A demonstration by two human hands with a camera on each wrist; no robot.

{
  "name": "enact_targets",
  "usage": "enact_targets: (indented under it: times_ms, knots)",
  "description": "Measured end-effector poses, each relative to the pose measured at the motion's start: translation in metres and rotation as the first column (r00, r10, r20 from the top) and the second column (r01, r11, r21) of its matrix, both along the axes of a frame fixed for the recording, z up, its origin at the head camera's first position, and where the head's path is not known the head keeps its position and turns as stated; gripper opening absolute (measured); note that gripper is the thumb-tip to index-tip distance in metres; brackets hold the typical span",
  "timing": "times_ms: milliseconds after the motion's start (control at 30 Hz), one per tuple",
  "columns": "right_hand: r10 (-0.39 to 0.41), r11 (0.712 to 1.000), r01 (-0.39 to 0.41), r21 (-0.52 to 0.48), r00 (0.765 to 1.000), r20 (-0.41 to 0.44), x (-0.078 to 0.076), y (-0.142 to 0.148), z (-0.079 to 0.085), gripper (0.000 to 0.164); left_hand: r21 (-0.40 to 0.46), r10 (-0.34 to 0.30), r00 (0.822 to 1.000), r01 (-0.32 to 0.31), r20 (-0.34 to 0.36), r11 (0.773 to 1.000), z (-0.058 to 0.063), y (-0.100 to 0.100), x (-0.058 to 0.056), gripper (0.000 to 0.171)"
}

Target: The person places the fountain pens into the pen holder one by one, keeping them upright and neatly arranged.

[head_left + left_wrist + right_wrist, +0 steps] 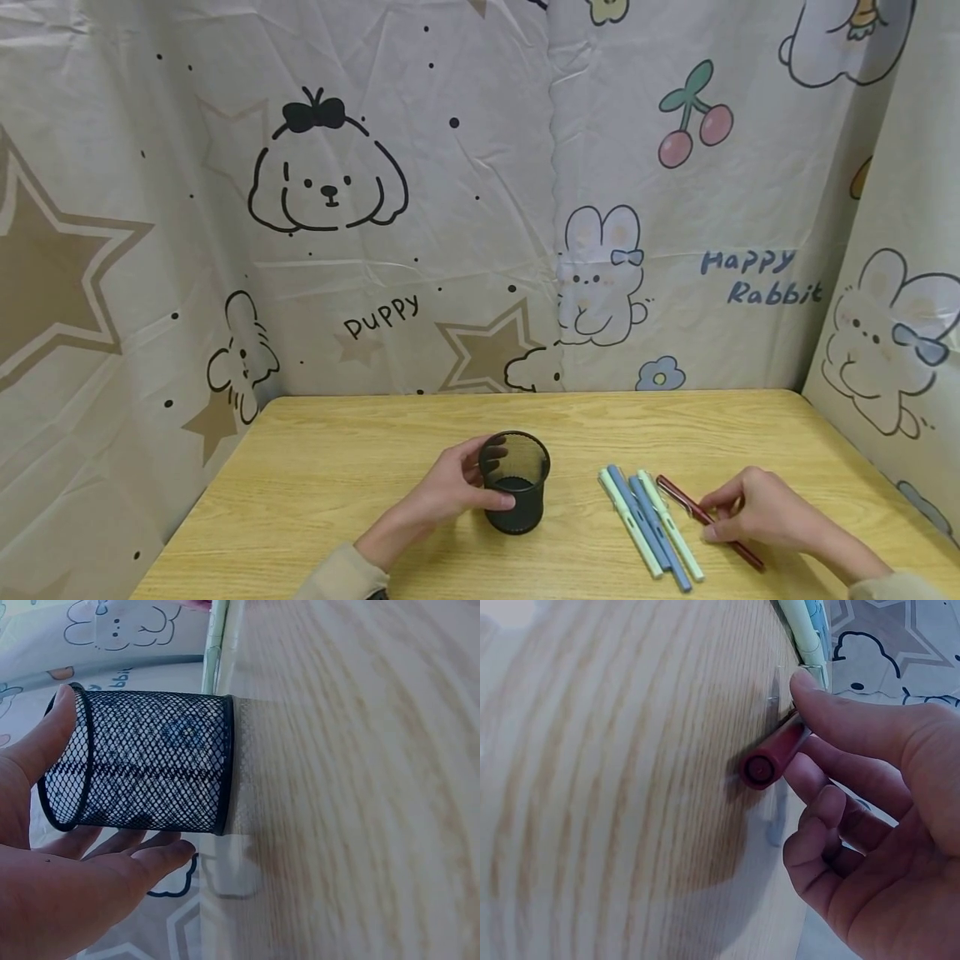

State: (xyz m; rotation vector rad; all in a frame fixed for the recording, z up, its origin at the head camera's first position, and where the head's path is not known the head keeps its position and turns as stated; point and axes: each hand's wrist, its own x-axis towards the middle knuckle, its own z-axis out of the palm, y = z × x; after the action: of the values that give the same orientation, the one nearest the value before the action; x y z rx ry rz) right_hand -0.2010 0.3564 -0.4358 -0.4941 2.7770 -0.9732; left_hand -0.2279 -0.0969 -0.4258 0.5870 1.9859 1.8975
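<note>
A black mesh pen holder (525,510) stands upright on the table, left of the pens. My left hand (448,487) holds it from the left, thumb across the front and fingers round the back; in the left wrist view the mesh of the pen holder (154,742) looks empty. On the right, my right hand (772,510) pinches a dark red pen (746,554) between thumb and fingers. That red pen (769,761) lies at or very near the tabletop, its round end towards the right wrist camera.
Two light green pens (632,527) and two blue pens (649,521) lie side by side between the pen holder and my right hand. The wooden table (360,442) ends at a printed curtain (465,250) behind; more curtain hangs on both sides.
</note>
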Motion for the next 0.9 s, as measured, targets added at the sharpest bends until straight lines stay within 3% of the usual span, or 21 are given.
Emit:
enact_targets:
  times_ms: [467,900]
  knots:
    - [-0.026,0.998,0.028,0.06,0.999,-0.036,0.001,-0.007,0.002,0.032,0.021,0.001,1.0,-0.001,0.027,1.0,-0.001,0.001,-0.001,0.086]
    - [-0.102,0.989,0.105,0.101,0.994,-0.035,0.003,-0.014,0.002,0.027,0.029,0.009,1.0,-0.01,0.029,1.0,-0.001,0.002,-0.001,0.084]
